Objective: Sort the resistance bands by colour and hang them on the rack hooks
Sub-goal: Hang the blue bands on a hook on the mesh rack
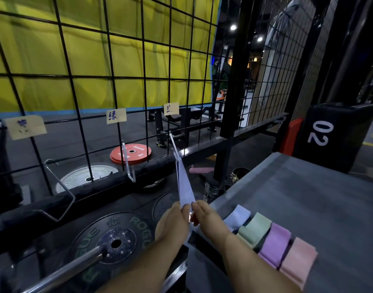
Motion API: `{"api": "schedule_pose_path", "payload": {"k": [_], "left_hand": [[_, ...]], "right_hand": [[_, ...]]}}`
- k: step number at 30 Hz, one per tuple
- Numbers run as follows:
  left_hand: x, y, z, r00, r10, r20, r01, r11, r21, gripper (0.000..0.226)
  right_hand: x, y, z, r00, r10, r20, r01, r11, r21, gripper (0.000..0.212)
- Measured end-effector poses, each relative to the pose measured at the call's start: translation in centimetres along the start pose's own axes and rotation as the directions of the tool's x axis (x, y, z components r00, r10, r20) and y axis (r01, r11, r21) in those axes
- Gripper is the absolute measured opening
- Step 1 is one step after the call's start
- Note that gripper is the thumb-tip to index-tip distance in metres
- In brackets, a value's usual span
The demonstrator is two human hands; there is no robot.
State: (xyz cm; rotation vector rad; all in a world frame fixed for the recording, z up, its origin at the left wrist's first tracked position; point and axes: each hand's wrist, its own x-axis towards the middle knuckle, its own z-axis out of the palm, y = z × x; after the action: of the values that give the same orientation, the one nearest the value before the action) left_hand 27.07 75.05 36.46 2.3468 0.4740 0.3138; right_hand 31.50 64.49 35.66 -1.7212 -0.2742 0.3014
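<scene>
Blue band (184, 187) hooked, both hands on it
Head view: left hand (172, 223) and right hand (206, 216) pinch its bottom end, top looped over the rack (118, 81)'s right hook (174, 145); four folded bands (274, 242) sit on the table (318, 191) nearby.

Wide-angle head view, dim overall. You see two ceiling spots (233, 27) at 1 o'clock burning out to white; the yellow wall panel (39, 53) at 10 o'clock is the brightest area. The wire rack (113, 76) bars bow outward toward the edges. Glare streaks the steel bar (75, 264) at 7 o'clock. The paper label (25, 126) at 9 o'clock is smeared by blur.
</scene>
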Motion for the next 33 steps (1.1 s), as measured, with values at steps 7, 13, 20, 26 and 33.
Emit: {"api": "schedule_pose_path", "payload": {"k": [7,13,20,26,33], "left_hand": [[0.1,-0.9,1.6,0.996,-0.036,0.078,0.054,0.972,-0.23,0.036],[-0.1,-1.3,3.3,0.986,-0.101,0.132,0.137,0.946,-0.294,0.038],[0.3,-1.9,6.5,0.956,-0.045,0.29,0.091,0.985,-0.146,0.03],[0.4,-1.3,7.3,0.948,-0.059,0.312,0.109,0.983,-0.148,0.033],[0.8,-1.0,7.2,0.951,-0.054,0.305,0.091,0.99,-0.108,0.032]], "right_hand": [[0.6,0.6,-1.6,0.997,-0.077,-0.019,0.069,0.959,-0.275,0.023],[1.6,2.0,-5.3,0.992,-0.058,-0.111,-0.021,0.797,-0.604,0.017],[2.4,3.7,-9.0,0.972,0.041,-0.231,-0.234,0.256,-0.938,0.036],[2.5,4.9,-8.6,0.971,0.058,-0.233,-0.235,0.02,-0.972,0.037],[2.7,5.2,-8.2,0.975,-0.001,-0.224,-0.224,0.039,-0.974,0.03]]}}
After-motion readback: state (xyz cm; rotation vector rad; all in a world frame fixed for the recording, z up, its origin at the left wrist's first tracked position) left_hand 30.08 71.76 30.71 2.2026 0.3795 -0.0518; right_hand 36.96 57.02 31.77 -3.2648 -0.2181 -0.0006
